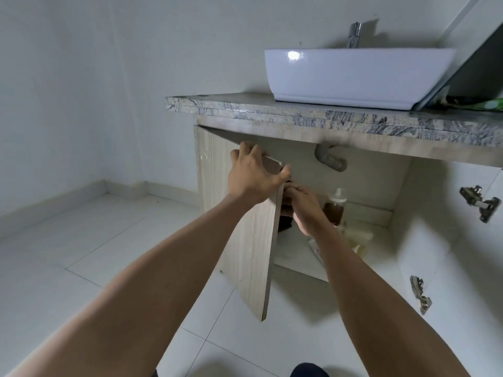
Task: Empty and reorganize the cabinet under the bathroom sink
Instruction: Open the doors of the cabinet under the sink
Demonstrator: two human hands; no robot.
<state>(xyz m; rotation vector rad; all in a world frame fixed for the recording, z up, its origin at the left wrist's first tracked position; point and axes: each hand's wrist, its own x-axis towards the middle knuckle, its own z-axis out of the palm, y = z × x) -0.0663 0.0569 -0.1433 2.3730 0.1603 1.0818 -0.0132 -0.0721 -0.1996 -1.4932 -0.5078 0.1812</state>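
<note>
The cabinet under the sink stands open, its white floor [296,257] showing. My left hand [254,175] grips the top corner of the left wooden door [253,257], which is swung out toward me. My right hand [306,210] reaches inside and is closed around a dark bottle [285,221], mostly hidden by the door edge and my fingers. A pump bottle with brown liquid [335,208] stands just right of that hand. A pale yellowish container [358,239] and a flat packet [315,248] lie further in.
The right door [451,254] hangs open with two metal hinges [481,204]. A grey drain pipe [330,159] hangs from the top. A white basin [351,74] sits on the marble counter [245,107]. White floor tiles [81,254] spread to the left.
</note>
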